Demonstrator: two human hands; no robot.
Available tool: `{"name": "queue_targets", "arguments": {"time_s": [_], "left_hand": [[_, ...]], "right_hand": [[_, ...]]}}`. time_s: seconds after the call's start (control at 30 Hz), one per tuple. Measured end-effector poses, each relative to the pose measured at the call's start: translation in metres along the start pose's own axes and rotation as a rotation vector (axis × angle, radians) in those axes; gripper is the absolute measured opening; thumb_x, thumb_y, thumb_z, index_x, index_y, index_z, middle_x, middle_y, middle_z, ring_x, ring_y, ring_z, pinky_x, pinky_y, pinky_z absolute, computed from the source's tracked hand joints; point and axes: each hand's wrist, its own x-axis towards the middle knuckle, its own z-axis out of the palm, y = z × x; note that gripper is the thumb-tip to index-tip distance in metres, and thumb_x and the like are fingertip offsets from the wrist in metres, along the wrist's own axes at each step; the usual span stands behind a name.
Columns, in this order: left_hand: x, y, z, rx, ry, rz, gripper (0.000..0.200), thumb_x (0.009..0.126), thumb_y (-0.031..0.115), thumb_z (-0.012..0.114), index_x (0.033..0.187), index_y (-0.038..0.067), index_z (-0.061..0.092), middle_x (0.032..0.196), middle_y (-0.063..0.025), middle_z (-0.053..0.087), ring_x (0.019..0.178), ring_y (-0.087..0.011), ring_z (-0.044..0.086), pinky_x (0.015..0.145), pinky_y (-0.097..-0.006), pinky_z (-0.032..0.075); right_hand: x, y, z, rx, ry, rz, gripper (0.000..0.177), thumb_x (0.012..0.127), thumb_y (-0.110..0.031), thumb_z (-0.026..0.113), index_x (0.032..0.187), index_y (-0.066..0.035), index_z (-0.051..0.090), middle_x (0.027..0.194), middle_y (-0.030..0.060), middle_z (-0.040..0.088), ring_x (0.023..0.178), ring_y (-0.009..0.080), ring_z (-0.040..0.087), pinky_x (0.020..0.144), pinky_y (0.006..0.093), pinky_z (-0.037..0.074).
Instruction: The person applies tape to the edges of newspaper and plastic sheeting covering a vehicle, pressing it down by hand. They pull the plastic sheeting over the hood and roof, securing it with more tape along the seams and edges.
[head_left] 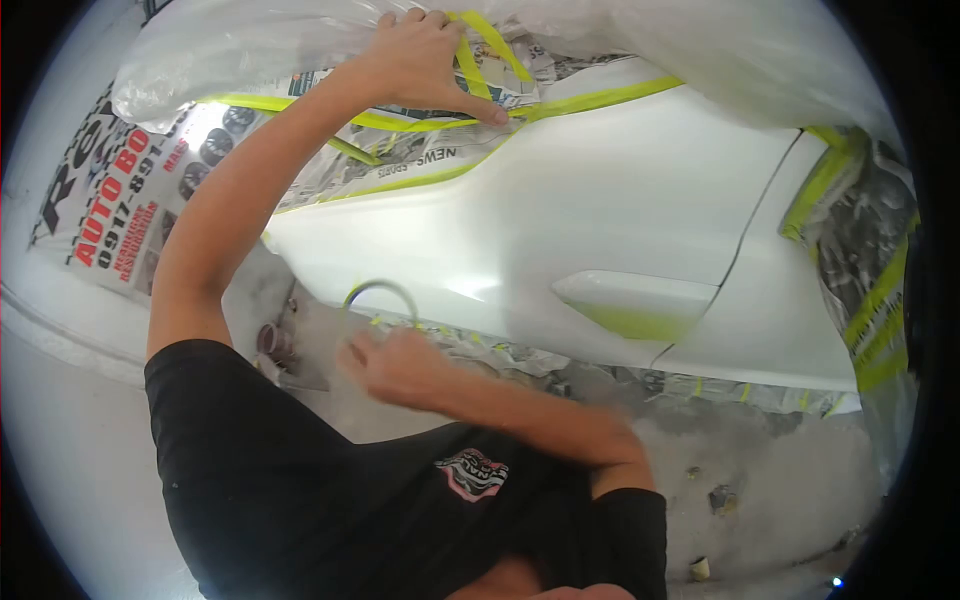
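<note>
My left hand [425, 65] reaches up to the plastic-covered top of a glossy white car body panel [620, 190], fingers spread, thumb extended onto the yellow-green masking tape [590, 100] along the paper edge. Printed newspaper [430, 160] lies under that tape, and a short loose tape end [353, 151] sticks out beside it. Lower down, in front of the panel, my right hand [400, 368] is closed and smeared by motion. A thin curved loop of tape [385, 284], partly yellow-green, rises from its fingers; the lower part of the loop is hidden.
Clear plastic sheeting [740, 50] drapes over the top. More taped paper and plastic [860, 260] cover the right end, and masking runs along the panel's lower edge. A printed banner [120, 200] hangs at left. A dark reddish container [273, 341] stands on the stained floor [760, 480].
</note>
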Motion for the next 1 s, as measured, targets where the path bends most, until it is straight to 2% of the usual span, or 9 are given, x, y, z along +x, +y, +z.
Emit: {"name": "queue_targets", "arguments": {"time_s": [0.1, 0.2, 0.3, 0.5, 0.6, 0.8, 0.9, 0.97, 1.0], "left_hand": [[-0.002, -0.014, 0.03, -0.043, 0.232, 0.04, 0.136, 0.056, 0.092, 0.064, 0.144, -0.009, 0.043, 0.144, -0.0282, 0.047, 0.136, -0.0407, 0.042, 0.116, -0.0526, 0.027], [0.005, -0.019, 0.033, -0.242, 0.404, -0.027, 0.113, 0.072, 0.081, 0.064, 0.143, -0.005, 0.046, 0.145, -0.0249, 0.048, 0.136, -0.039, 0.042, 0.116, -0.0494, 0.029], [0.012, -0.023, 0.035, -0.232, 0.806, 0.067, 0.08, 0.087, 0.063, 0.06, 0.139, 0.002, 0.055, 0.124, -0.0289, 0.061, 0.123, -0.0443, 0.051, 0.102, -0.06, 0.041], [-0.01, -0.004, 0.012, -0.502, 0.921, 0.327, 0.078, 0.089, 0.058, 0.064, 0.142, 0.002, 0.051, 0.143, -0.0197, 0.051, 0.134, -0.0373, 0.044, 0.113, -0.0466, 0.034], [-0.017, 0.013, 0.003, -0.776, 0.856, 0.389, 0.055, 0.094, 0.035, 0.067, 0.14, 0.008, 0.054, 0.138, -0.0158, 0.055, 0.13, -0.0355, 0.046, 0.11, -0.0463, 0.037], [0.015, 0.068, -0.028, -0.782, 0.755, 0.526, 0.081, 0.079, 0.027, 0.083, 0.148, 0.012, 0.044, 0.142, -0.0154, 0.05, 0.129, -0.0349, 0.046, 0.111, -0.0481, 0.036], [0.06, 0.104, -0.045, -0.596, 0.995, 0.537, 0.104, 0.07, 0.03, 0.088, 0.156, 0.015, 0.031, 0.145, -0.0178, 0.046, 0.132, -0.0361, 0.043, 0.114, -0.05, 0.033], [0.087, 0.125, -0.062, -0.551, 1.01, 0.514, 0.114, 0.066, 0.03, 0.09, 0.158, 0.016, 0.024, 0.142, -0.0197, 0.049, 0.133, -0.0379, 0.044, 0.116, -0.052, 0.03], [0.096, 0.133, -0.074, -0.525, 1.02, 0.502, 0.119, 0.064, 0.03, 0.091, 0.159, 0.017, 0.021, 0.14, -0.0207, 0.05, 0.133, -0.0388, 0.044, 0.117, -0.053, 0.028]], "right_hand": [[-0.012, -0.003, 0.0, 0.092, 0.053, 0.124, 0.021, 0.093, -0.016, 0.056, 0.112, -0.008, 0.059, 0.086, 0.0119, 0.063, 0.072, 0.0288, 0.067, 0.064, 0.0481, 0.051], [-0.042, 0.011, -0.025, 0.007, 0.06, 0.403, 0.024, 0.092, -0.015, 0.058, 0.115, -0.008, 0.059, 0.086, 0.0112, 0.063, 0.073, 0.0312, 0.066, 0.065, 0.0462, 0.051], [-0.087, 0.007, -0.045, -0.084, 0.15, 0.617, 0.029, 0.089, -0.009, 0.061, 0.118, -0.008, 0.061, 0.091, 0.0135, 0.066, 0.076, 0.0342, 0.067, 0.067, 0.0443, 0.053], [-0.169, -0.037, -0.05, -0.222, 0.576, 0.885, 0.026, 0.095, -0.005, 0.057, 0.121, -0.005, 0.063, 0.073, 0.0118, 0.062, 0.061, 0.0234, 0.064, 0.059, 0.0334, 0.051], [-0.202, -0.072, -0.065, 0.104, 0.823, 1.322, 0.024, 0.098, -0.006, 0.054, 0.119, -0.003, 0.064, 0.07, 0.0058, 0.06, 0.059, 0.012, 0.059, 0.057, 0.0275, 0.048], [-0.187, -0.076, -0.195, -0.385, 0.856, 1.069, 0.021, 0.098, -0.004, 0.057, 0.115, -0.001, 0.068, 0.071, 0.0034, 0.061, 0.06, 0.0103, 0.059, 0.057, 0.0239, 0.043], [-0.152, -0.06, -0.285, -0.763, 0.725, 0.752, 0.015, 0.094, -0.005, 0.064, 0.105, 0.0, 0.073, 0.074, 0.0047, 0.064, 0.066, 0.0122, 0.061, 0.061, 0.0254, 0.044], [-0.127, -0.049, -0.347, -0.833, 0.853, 0.794, 0.017, 0.095, -0.009, 0.065, 0.107, 0.001, 0.072, 0.081, 0.0035, 0.07, 0.074, 0.013, 0.065, 0.071, 0.0243, 0.048], [-0.109, -0.04, -0.374, -0.665, 1.053, 0.638, 0.021, 0.095, -0.011, 0.066, 0.11, 0.003, 0.071, 0.084, 0.0054, 0.07, 0.079, 0.0147, 0.067, 0.076, 0.025, 0.05]]}}
